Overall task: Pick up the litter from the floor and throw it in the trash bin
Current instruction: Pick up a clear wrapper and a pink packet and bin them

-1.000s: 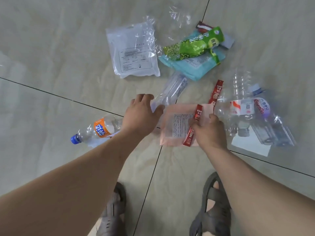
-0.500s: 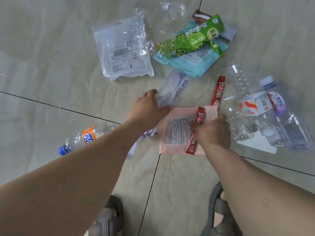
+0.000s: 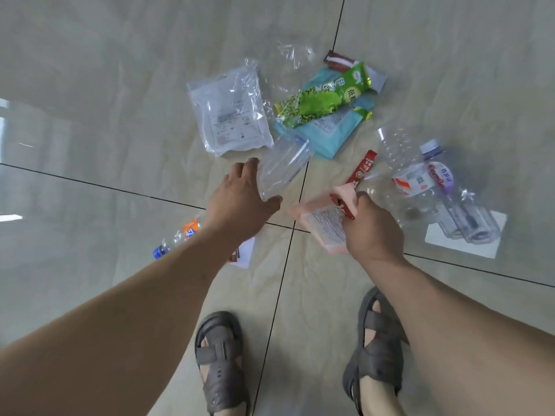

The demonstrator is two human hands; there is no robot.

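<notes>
My left hand (image 3: pixel 240 199) grips a clear plastic bottle (image 3: pixel 283 166) and holds it tilted above the floor. My right hand (image 3: pixel 372 229) is closed on a pink packet (image 3: pixel 322 223) together with a red sachet (image 3: pixel 341 204), both lifted off the tiles. Litter lies beyond them: a white plastic bag (image 3: pixel 231 112), a green pea packet (image 3: pixel 326 96) on a teal pouch (image 3: pixel 336 133), another red sachet (image 3: pixel 363 168), and clear bottles (image 3: pixel 420 181) at the right. An orange-label bottle (image 3: pixel 186 232) shows left of my forearm. No trash bin is in view.
A white paper sheet (image 3: pixel 468 244) lies under the right bottles, and another white slip (image 3: pixel 246 253) sits by my left forearm. A brown wrapper (image 3: pixel 339 62) and crumpled clear film (image 3: pixel 292 55) lie at the far side. My sandalled feet (image 3: pixel 220 361) stand on the beige tiles.
My left hand has lifted the clear bottle off the floor. My right hand has closed on the pink packet and red sachet and raised them.
</notes>
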